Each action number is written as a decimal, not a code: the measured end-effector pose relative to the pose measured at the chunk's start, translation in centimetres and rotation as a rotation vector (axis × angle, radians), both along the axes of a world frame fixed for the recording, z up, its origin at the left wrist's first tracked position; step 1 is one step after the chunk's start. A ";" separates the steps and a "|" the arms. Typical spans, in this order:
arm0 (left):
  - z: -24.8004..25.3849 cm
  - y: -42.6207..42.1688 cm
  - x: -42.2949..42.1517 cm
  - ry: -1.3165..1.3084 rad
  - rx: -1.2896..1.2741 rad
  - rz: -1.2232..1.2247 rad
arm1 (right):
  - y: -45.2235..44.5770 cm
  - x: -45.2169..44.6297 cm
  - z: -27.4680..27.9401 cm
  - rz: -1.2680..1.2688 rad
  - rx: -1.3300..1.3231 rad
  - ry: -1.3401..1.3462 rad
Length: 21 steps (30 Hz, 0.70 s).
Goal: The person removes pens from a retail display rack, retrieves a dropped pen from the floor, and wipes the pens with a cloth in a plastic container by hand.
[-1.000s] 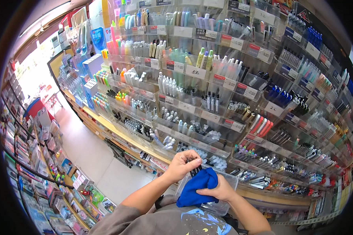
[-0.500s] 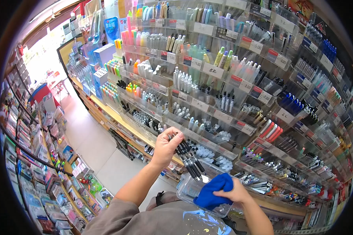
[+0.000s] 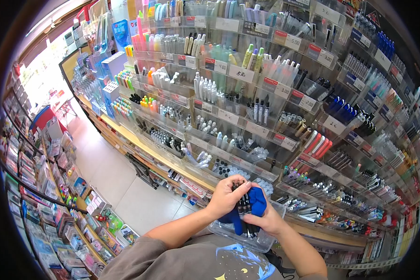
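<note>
Black pens (image 3: pixel 245 204) are held at lower ctr. of frame, betw. the hands, which are set close together. Upper ends are gripped by the L hand (image 3: pixel 227 198); lower shafts are overlapped by the R hand (image 3: pixel 269 219), in which a blue cloth (image 3: pixel 257 199) is clasped. Long axis: approx. vertical in frame, tilted slightly to lower right; upper ends lie nearer L hand, lower ends nearer R. A clear tray (image 3: pixel 265 244) is seen beneath; tip contact w/ it can't be told.
</note>
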<state>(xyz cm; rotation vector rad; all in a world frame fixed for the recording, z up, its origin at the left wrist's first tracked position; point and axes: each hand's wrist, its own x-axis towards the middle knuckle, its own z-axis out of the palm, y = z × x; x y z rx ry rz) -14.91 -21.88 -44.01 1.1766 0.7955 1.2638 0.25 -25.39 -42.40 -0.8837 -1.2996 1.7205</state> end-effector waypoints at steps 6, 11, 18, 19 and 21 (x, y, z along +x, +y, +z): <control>-0.2 -0.3 0.0 0.007 -0.040 0.085 | -0.5 -0.2 -1.6 -0.089 0.205 -0.240; -1.2 -0.6 0.0 0.047 0.007 0.157 | -1.4 1.8 0.7 -0.048 0.271 -0.474; -0.3 0.8 -2.8 0.077 0.092 0.266 | -2.6 7.2 2.7 -0.196 0.374 -0.580; 0.0 0.8 -2.9 0.185 0.155 0.190 | -2.6 8.3 2.8 -0.288 0.352 -0.488; -0.1 0.9 -3.0 0.483 0.304 0.009 | -2.9 9.4 3.6 -0.449 0.304 -0.317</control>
